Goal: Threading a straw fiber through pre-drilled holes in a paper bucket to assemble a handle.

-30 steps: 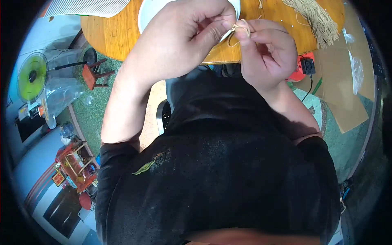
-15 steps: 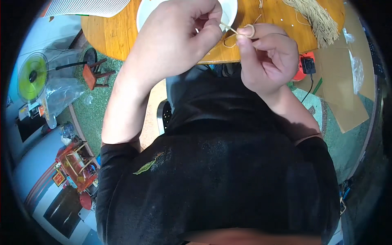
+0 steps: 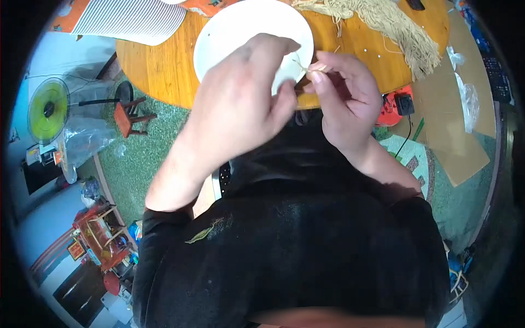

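Note:
My right hand (image 3: 351, 98) pinches a piece of thin beige cord (image 3: 302, 66) between thumb and fingertips, near the table's front edge. A short cord end sticks out toward the left, over the rim of a round white plate (image 3: 227, 30). Above the plate's lower part is my left hand (image 3: 235, 98), its thumb and index finger apart just left of the cord. Nothing shows between those fingers; the other fingers are hidden behind the hand. A thick bundle of beige cord (image 3: 402, 35) lies on the table beyond my right hand.
The wooden table (image 3: 156, 71) bears a striped sheet (image 3: 131, 19) at the far left and a few small white bits. A red stool (image 3: 128, 117) and green fan (image 3: 49, 109) stand left. Cardboard (image 3: 456, 126) lies right, near a black plug-like box (image 3: 404, 104).
My left hand has let go of the cord, its thumb and index finger parting. More of the plate and table has come into view; the right hand still pinches the cord.

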